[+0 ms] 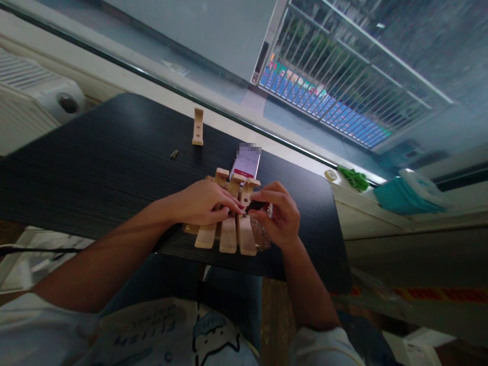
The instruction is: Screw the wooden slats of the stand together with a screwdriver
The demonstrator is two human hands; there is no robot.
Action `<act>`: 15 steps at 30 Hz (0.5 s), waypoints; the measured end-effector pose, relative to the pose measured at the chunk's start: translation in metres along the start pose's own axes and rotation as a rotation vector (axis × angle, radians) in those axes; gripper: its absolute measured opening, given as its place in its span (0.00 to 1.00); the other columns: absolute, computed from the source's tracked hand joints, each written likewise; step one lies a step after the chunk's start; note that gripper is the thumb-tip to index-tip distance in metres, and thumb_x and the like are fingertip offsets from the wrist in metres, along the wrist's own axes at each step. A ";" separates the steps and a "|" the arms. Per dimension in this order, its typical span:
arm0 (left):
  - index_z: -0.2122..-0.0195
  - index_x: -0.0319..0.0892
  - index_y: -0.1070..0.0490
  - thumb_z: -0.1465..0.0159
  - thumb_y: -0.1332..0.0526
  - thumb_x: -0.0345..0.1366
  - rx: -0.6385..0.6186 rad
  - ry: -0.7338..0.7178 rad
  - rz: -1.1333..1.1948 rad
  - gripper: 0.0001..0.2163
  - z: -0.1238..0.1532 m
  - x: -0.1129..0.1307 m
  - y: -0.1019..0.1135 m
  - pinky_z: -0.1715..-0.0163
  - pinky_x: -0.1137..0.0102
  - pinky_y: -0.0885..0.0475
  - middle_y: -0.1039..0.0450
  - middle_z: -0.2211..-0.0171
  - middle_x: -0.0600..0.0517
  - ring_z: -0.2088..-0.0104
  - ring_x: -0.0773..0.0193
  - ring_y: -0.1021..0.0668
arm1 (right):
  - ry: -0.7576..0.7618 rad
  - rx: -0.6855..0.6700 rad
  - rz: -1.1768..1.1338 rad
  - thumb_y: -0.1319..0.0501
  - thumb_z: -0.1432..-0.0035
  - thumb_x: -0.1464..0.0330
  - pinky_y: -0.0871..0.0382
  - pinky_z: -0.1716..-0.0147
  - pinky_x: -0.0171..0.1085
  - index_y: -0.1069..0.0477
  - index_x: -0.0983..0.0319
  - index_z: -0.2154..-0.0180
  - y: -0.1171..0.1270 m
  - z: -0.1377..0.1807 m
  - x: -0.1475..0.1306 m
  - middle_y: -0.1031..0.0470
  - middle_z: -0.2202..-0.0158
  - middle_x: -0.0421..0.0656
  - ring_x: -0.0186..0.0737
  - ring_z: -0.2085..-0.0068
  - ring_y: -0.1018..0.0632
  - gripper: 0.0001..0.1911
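Note:
Several light wooden slats (227,235) lie side by side near the front edge of a black table (107,168), their far ends turned up. My left hand (202,202) rests on top of them with its fingers curled down, fingertips near the middle piece. My right hand (276,212) is pinched on a small dark part (256,205) right beside the slats, over a clear plastic bag (262,235). A phone (246,165) with a lit screen leans just behind the wooden pieces.
One separate wooden piece (197,127) stands upright at the table's far side, with a small metal screw (174,154) near it. A window sill holds a green cloth (354,179) and a teal object (409,195). A radiator (30,101) is at left.

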State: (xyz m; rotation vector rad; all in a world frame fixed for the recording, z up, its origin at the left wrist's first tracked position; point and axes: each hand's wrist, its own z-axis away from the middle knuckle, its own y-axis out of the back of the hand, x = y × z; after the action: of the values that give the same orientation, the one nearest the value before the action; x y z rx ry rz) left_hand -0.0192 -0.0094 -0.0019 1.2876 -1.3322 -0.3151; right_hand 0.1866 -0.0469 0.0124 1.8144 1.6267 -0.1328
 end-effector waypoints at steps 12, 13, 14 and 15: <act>0.56 0.43 0.19 0.38 0.46 0.28 -0.028 -0.031 0.028 0.16 0.001 -0.001 0.002 0.51 0.73 0.29 0.19 0.55 0.52 0.55 0.63 0.19 | -0.158 -0.055 -0.099 0.41 0.39 0.71 0.24 0.69 0.40 0.31 0.53 0.46 0.011 0.012 0.002 0.19 0.59 0.45 0.38 0.66 0.21 0.19; 0.56 0.43 0.19 0.37 0.46 0.29 -0.035 -0.028 0.027 0.16 0.001 -0.001 0.003 0.51 0.73 0.29 0.19 0.54 0.52 0.54 0.63 0.19 | -0.178 -0.051 -0.102 0.41 0.39 0.70 0.24 0.69 0.40 0.31 0.53 0.46 0.012 0.013 0.002 0.20 0.60 0.45 0.38 0.66 0.21 0.19; 0.55 0.43 0.20 0.37 0.47 0.29 -0.040 -0.026 0.026 0.16 0.002 -0.001 0.003 0.51 0.73 0.29 0.20 0.54 0.52 0.54 0.63 0.19 | -0.192 -0.050 -0.101 0.41 0.38 0.70 0.23 0.70 0.40 0.31 0.54 0.46 0.012 0.014 0.002 0.20 0.61 0.45 0.38 0.66 0.21 0.18; 0.55 0.43 0.20 0.36 0.47 0.30 -0.044 -0.027 0.025 0.16 0.002 -0.001 0.004 0.51 0.73 0.29 0.20 0.53 0.51 0.54 0.62 0.19 | -0.198 -0.049 -0.098 0.41 0.38 0.69 0.23 0.70 0.40 0.31 0.54 0.46 0.012 0.015 0.002 0.20 0.61 0.45 0.38 0.66 0.21 0.18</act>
State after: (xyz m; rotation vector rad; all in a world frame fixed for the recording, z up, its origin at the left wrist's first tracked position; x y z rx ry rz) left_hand -0.0229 -0.0082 0.0001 1.2327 -1.3564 -0.3441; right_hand 0.2034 -0.0529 0.0054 1.6300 1.5646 -0.3037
